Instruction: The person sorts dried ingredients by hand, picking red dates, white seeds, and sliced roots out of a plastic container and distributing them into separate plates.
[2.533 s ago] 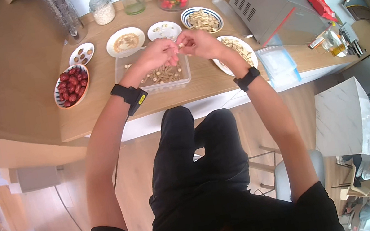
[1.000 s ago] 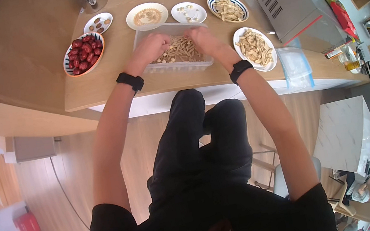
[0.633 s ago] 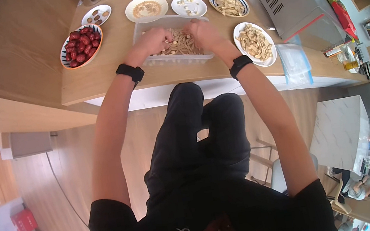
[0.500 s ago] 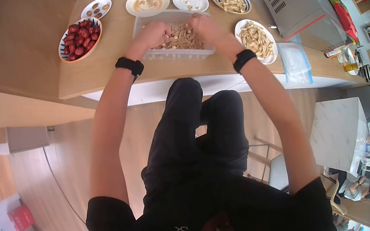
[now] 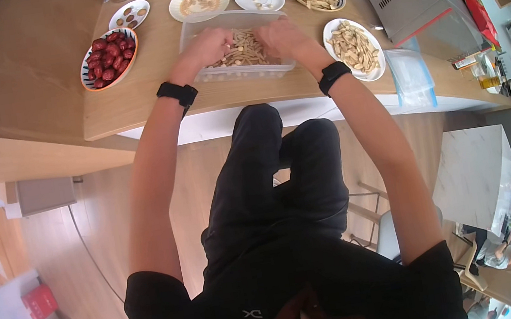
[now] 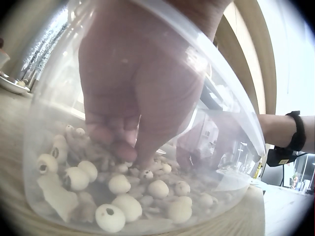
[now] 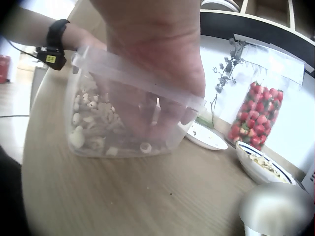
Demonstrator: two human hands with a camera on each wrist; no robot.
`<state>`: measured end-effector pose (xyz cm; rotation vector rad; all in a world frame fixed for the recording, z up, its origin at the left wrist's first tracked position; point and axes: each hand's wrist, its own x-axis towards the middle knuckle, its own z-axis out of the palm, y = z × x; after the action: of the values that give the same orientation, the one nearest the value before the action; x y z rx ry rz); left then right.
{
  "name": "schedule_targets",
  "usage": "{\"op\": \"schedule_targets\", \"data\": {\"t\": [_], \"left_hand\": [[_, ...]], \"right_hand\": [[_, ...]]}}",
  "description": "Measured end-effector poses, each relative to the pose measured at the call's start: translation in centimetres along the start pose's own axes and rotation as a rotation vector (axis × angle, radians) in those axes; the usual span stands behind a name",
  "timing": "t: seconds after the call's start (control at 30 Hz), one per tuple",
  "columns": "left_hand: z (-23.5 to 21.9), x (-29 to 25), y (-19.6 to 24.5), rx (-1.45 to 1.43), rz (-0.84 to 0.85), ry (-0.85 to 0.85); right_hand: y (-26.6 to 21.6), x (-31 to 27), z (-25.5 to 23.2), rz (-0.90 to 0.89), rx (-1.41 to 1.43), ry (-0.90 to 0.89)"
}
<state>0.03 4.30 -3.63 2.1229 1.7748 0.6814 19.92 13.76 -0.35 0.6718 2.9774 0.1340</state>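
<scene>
Hands [image 5: 210, 46] [image 5: 282, 38] apart inside clear box [image 5: 246, 73], pale pieces [image 5: 244, 47] between them, cannot tell their grip, front wall near counter edge [image 5: 221, 107]

Even, bright light fills the head view, leaving mostly soft shadows on the light-brown wooden surface [image 5: 154, 99]. Its wide lens bends straight edges, and a black rounded border closes in the corners. The right fingers [image 5: 266, 36] look slightly smeared there. In the left wrist view, a white glare spot sits on the clear plastic box [image 6: 196, 60], whose wall veils the left fingers [image 6: 102, 132] in haze; the far right is washed out nearly white. The right wrist view has dark corners, and a pale rounded object [image 7: 275, 211] lies badly out of focus.
</scene>
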Motion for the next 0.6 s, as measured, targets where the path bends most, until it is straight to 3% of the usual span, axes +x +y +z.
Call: {"op": "schedule_targets", "data": {"t": [0.13, 0.3, 0.37, 0.43, 0.47, 0.53, 0.6], "left_hand": [[-0.3, -0.2, 0.6, -0.114, -0.049, 0.000], [-0.6, -0.1, 1.4, -0.203, -0.018, 0.085], [-0.9, -0.2, 1.6, -0.175, -0.030, 0.002], [-1.1, -0.2, 1.8, -0.188, -0.032, -0.023], [-1.1, -0.3, 1.7, -0.205, -0.038, -0.057], [-0.9, -0.3, 1.5, -0.198, -0.034, -0.059], [-0.8, -0.2, 1.5, -0.183, -0.020, -0.066]], "right_hand": [[0.2, -0.9, -0.3, 0.004, 0.236, 0.196], [0.1, -0.6, -0.9, 0.054, 0.394, 0.219], [0.5, -0.1, -1.3, 0.037, 0.407, 0.220], [1.3, 0.5, -1.7, 0.126, 0.686, 0.444], [2.0, 1.2, -1.6, 0.121, 0.687, 0.448], [4.4, 3.2, -2.0, 0.282, 0.735, 0.656], [6.9, 5.6, -1.3, 0.335, 0.672, 0.653]]}}
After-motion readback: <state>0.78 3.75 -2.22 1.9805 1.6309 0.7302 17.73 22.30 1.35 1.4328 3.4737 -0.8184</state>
